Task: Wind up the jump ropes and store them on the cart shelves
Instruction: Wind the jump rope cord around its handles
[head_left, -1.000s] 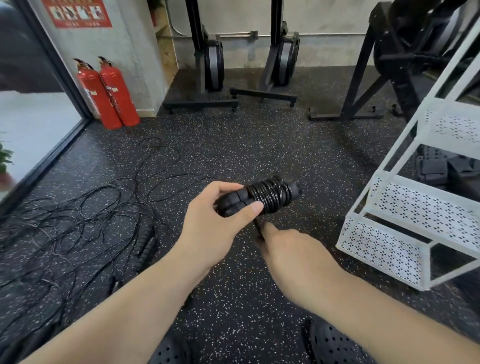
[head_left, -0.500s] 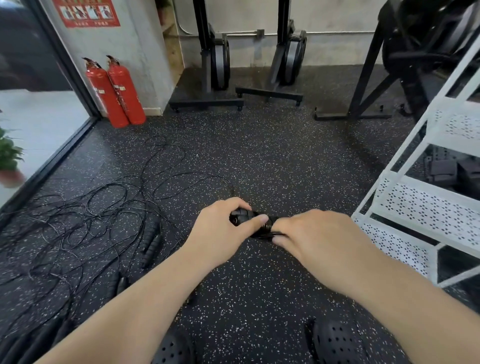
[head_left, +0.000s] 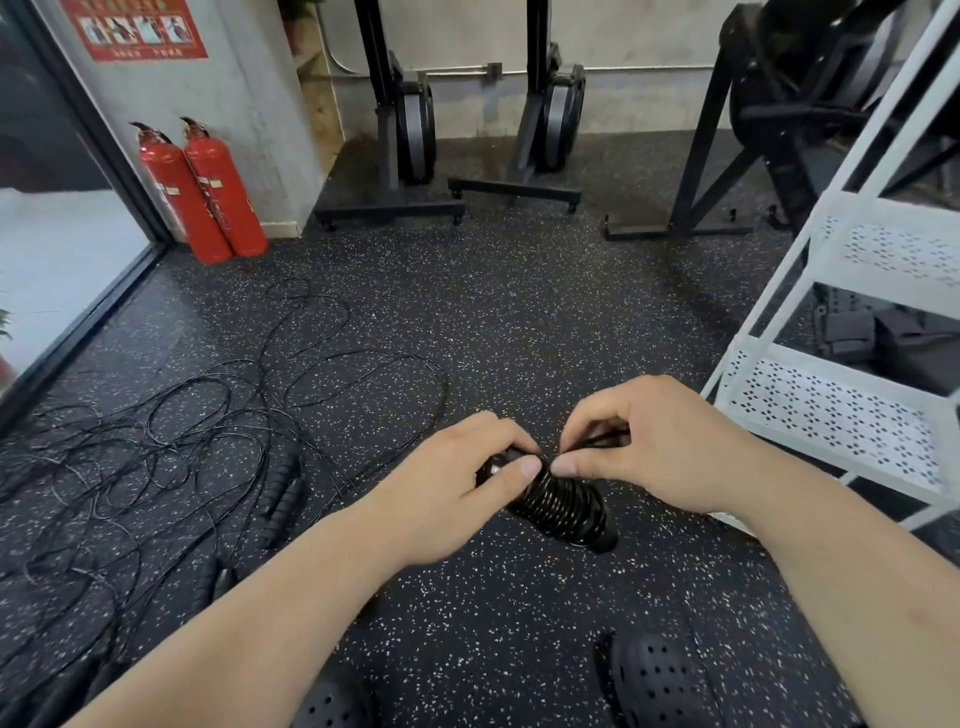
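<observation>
Two hands are working the wound jump rope (head_left: 563, 506) left of the cart (head_left: 841, 462), left hand (head_left: 447, 493) gripping its handles (head_left: 493, 467), right hand (head_left: 660, 452), nearer the shelves (head_left: 893, 249), pinching the cord (head_left: 597, 441).

Daylight pours in through the glass door (head_left: 57, 249) on the left, nearly washed out there, and the floor (head_left: 519, 322) takes a soft sheen from it. The far machines (head_left: 779, 104) sit dim. Shadows are faint. Straight lines bow at the edges, as on the cart (head_left: 831, 415); the corners blur.
</observation>
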